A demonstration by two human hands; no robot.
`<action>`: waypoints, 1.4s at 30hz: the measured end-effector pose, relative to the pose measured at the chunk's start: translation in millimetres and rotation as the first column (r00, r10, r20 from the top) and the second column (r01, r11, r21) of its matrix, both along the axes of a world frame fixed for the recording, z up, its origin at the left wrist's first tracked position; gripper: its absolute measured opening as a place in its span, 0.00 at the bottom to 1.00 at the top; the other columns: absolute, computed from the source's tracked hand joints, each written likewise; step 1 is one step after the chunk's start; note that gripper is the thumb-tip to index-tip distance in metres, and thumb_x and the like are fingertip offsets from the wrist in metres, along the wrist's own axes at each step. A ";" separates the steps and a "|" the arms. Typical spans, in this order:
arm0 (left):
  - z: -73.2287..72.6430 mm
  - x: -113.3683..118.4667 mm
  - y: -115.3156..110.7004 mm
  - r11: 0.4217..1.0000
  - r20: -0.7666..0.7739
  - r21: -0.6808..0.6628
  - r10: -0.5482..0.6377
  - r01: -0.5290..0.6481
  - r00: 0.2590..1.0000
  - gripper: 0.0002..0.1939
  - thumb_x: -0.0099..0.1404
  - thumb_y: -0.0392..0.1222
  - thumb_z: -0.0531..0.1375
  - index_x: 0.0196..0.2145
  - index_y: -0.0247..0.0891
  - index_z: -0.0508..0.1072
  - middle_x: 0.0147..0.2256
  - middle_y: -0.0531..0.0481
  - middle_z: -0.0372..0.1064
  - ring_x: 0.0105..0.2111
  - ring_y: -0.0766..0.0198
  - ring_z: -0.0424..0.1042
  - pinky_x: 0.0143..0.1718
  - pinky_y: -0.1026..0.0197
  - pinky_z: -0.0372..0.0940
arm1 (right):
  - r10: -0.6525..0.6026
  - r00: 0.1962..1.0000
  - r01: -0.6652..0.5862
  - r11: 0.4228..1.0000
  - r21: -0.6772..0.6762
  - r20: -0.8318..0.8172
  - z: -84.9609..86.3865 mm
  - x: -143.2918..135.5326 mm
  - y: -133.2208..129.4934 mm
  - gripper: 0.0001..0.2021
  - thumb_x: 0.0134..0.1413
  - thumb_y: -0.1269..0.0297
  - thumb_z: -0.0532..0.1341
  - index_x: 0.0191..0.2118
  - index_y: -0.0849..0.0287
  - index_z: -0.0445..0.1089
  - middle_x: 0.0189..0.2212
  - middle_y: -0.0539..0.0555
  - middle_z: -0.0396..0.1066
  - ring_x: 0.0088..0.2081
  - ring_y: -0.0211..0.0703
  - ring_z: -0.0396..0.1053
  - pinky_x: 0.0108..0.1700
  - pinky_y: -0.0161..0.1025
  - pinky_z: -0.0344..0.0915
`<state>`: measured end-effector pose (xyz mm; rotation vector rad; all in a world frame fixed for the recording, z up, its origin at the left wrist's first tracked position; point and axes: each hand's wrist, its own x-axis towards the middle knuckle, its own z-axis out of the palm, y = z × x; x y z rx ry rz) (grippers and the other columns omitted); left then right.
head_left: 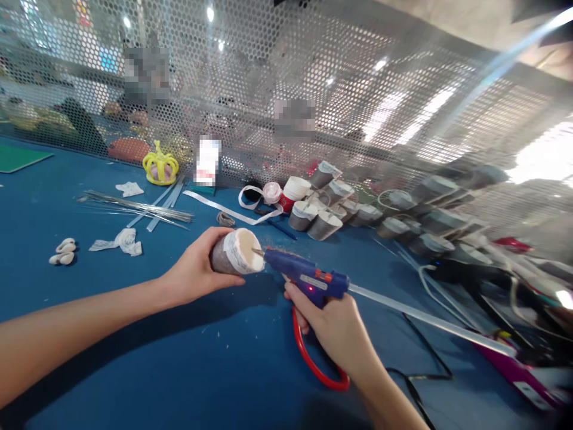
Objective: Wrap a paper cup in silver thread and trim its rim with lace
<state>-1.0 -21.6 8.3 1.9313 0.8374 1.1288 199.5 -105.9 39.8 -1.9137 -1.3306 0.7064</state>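
Observation:
My left hand [201, 266] is wrapped round a small grey cup [221, 255] with white lace about its rim and a flat cream top. The cup is tilted toward the right. In my right hand [333, 322] is a blue hot glue gun [304, 275] with a lit red light. Its nozzle is at the cup's cream face; whether it touches, I cannot tell. A long clear glue stick [430, 322] runs out of the back of the gun. Red scissor-like handles [313, 364] lie under my right hand, partly hidden by it.
Several grey cups [324, 226] stand and lie at the back right by a perforated metal screen [250, 131]. Metal wires [138, 206], lace pieces [123, 242], small shells [63, 252] and a yellow crown-shaped ornament [160, 167] lie at the left. A black cable [432, 376] crosses the lower right.

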 end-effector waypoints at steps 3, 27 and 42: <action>-0.4 -1.3 1.1 0.997 -0.035 0.074 0.002 0.000 0.999 0.32 0.45 0.42 0.67 0.46 0.39 0.60 0.45 0.45 0.64 0.44 0.55 0.66 0.46 0.52 0.61 | 0.076 0.995 -0.076 0.997 -0.004 -0.059 1.4 2.2 0.4 0.17 0.44 0.52 0.61 0.18 0.61 0.67 0.08 0.47 0.59 0.13 0.35 0.59 0.20 0.34 0.59; -2.7 -0.4 -4.0 0.996 0.039 -0.062 -0.059 0.061 0.997 0.38 0.46 0.47 0.67 0.51 0.39 0.54 0.48 0.43 0.63 0.48 0.53 0.64 0.50 0.51 0.59 | 0.191 0.862 -0.169 0.982 0.089 -0.470 -2.5 -1.6 0.3 0.16 0.49 0.52 0.59 0.23 0.61 0.66 0.07 0.43 0.55 0.11 0.29 0.51 0.14 0.29 0.49; 0.8 -4.3 2.3 0.992 -0.070 0.003 -0.129 0.130 0.989 0.38 0.43 0.48 0.68 0.49 0.38 0.58 0.48 0.42 0.64 0.47 0.51 0.65 0.49 0.49 0.59 | 0.175 0.955 -0.131 0.974 0.186 -0.241 8.7 6.8 -3.8 0.14 0.47 0.53 0.61 0.24 0.60 0.68 0.07 0.44 0.57 0.11 0.32 0.54 0.17 0.34 0.53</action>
